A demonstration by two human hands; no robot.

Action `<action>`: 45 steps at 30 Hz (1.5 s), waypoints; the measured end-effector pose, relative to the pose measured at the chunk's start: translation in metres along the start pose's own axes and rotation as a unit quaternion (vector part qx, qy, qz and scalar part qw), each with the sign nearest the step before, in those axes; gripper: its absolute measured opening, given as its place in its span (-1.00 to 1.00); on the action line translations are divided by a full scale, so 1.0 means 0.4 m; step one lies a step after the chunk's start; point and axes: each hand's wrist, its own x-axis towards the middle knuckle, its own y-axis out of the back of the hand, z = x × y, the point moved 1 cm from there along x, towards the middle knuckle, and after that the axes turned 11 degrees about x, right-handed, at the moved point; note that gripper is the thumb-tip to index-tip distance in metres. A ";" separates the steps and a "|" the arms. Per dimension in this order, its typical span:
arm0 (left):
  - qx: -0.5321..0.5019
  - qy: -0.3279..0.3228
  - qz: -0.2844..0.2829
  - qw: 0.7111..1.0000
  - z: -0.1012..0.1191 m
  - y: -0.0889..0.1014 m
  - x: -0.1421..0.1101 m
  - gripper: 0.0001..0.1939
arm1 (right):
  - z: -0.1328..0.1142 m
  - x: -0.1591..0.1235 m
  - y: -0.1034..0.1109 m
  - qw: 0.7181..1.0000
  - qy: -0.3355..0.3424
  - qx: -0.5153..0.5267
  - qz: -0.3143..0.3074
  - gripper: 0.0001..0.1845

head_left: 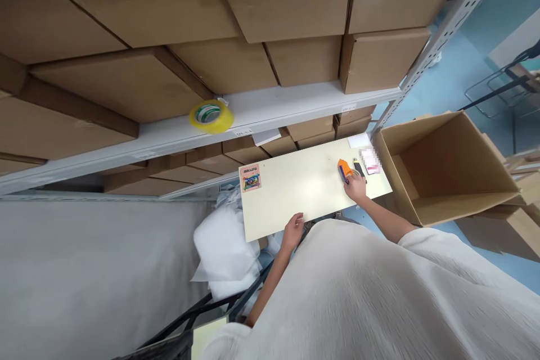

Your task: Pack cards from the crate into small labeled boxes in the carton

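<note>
Orange and flat-looking, a small angular piece (345, 166) lies at about two o'clock from the middle of the pale cream rectangular tabletop (295, 180). Across its near side is a slim dark blue stick-like object (343, 175). The right hand (355, 187), at three o'clock, has its fingers bent down at these two; whether they are clamped on either one, one cannot tell. Probably the hand comes from the side so that the fingers reach both easily. The left hand (294, 229), at seven o'clock, is at the near edge, its fingers loosely bent and a little apart, with nothing seen between them; perhaps it serves as light support.

The orange piece looks bright and plain, with a pointed upper end; its exact kind is not clear. Just beside it, toward three o'clock, lies a black and yellow narrow tool (359, 167). A pink square card with colourful print (251, 178) is at nine o'clock.
</note>
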 end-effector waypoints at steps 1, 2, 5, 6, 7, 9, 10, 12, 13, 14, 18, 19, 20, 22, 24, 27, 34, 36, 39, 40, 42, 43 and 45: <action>0.005 0.002 0.000 1.000 0.001 -0.003 -0.002 -0.71 | 0.013 0.003 -0.009 1.000 -0.006 -0.001 -0.004 -0.55; 0.009 0.004 -0.002 1.000 0.002 -0.006 -0.005 -0.71 | 0.024 0.007 -0.017 1.000 -0.009 -0.001 -0.007 -0.54; 0.012 0.013 -0.010 1.000 0.005 -0.015 -0.017 -0.70 | 0.049 0.021 -0.032 1.000 -0.011 -0.002 -0.015 -0.54; 0.010 0.018 -0.013 1.000 0.007 -0.019 -0.021 -0.70 | 0.055 0.026 -0.035 1.000 -0.011 -0.001 -0.018 -0.54; 0.008 0.023 -0.015 1.000 0.009 -0.023 -0.025 -0.71 | 0.059 0.030 -0.036 1.000 -0.009 0.000 -0.020 -0.55; 0.003 0.032 -0.016 0.999 0.012 -0.032 -0.031 -0.72 | 0.063 0.038 -0.038 1.000 -0.003 0.001 -0.025 -0.55; 0.002 0.037 -0.016 0.999 0.014 -0.037 -0.034 -0.72 | 0.064 0.042 -0.039 1.000 0.000 0.001 -0.028 -0.55; 0.005 0.044 -0.013 0.999 0.018 -0.048 -0.037 -0.72 | 0.062 0.050 -0.041 0.999 0.003 -0.006 -0.037 -0.56; 0.008 0.047 -0.013 0.999 0.020 -0.053 -0.038 -0.71 | 0.061 0.053 -0.042 0.999 0.002 -0.011 -0.043 -0.56; 0.010 0.049 -0.013 0.999 0.022 -0.057 -0.039 -0.71 | 0.059 0.056 -0.044 0.999 0.000 -0.017 -0.050 -0.56; 0.003 0.046 -0.009 0.999 0.035 -0.073 -0.040 -0.71 | 0.052 0.062 -0.048 0.997 -0.005 -0.033 -0.074 -0.52; 0.000 0.046 -0.008 0.999 0.037 -0.078 -0.041 -0.72 | 0.051 0.062 -0.048 0.996 -0.004 -0.035 -0.078 -0.53; -0.001 0.047 -0.009 0.999 0.040 -0.082 -0.041 -0.72 | 0.050 0.062 -0.048 0.996 -0.001 -0.035 -0.083 -0.53; 0.002 0.051 -0.014 0.999 0.043 -0.093 -0.042 -0.73 | 0.049 0.060 -0.049 0.995 0.009 -0.035 -0.090 -0.55; 0.005 0.052 -0.020 0.998 0.041 -0.104 -0.043 -0.74 | 0.049 0.059 -0.050 0.995 0.018 -0.033 -0.093 -0.56; 0.000 0.048 -0.025 0.999 0.035 -0.118 -0.046 -0.75 | 0.056 0.060 -0.051 0.995 0.019 -0.026 -0.094 -0.56; -0.017 0.054 -0.001 0.998 0.044 -0.126 -0.066 -0.74 | 0.086 0.059 -0.030 0.995 0.038 -0.007 -0.092 -0.69; -0.016 0.059 0.006 0.998 0.051 -0.122 -0.074 -0.73 | 0.089 0.055 -0.016 0.996 0.050 -0.002 -0.067 -0.70; -0.008 0.065 0.018 0.998 0.052 -0.113 -0.085 -0.71 | 0.072 0.055 0.002 0.995 0.095 0.007 -0.028 -0.67; -0.006 0.066 0.024 0.998 0.049 -0.110 -0.089 -0.71 | 0.058 0.057 0.005 0.993 0.116 0.011 -0.020 -0.66; -0.006 0.069 0.044 0.997 0.040 -0.102 -0.097 -0.70 | 0.020 0.063 0.009 0.987 0.159 0.021 -0.013 -0.67; -0.009 0.071 0.058 0.996 0.033 -0.096 -0.102 -0.70 | -0.004 0.066 0.008 0.983 0.179 0.026 -0.014 -0.67; -0.020 0.079 0.090 0.993 0.016 -0.079 -0.112 -0.70 | -0.061 0.068 0.004 0.974 0.222 0.034 -0.025 -0.68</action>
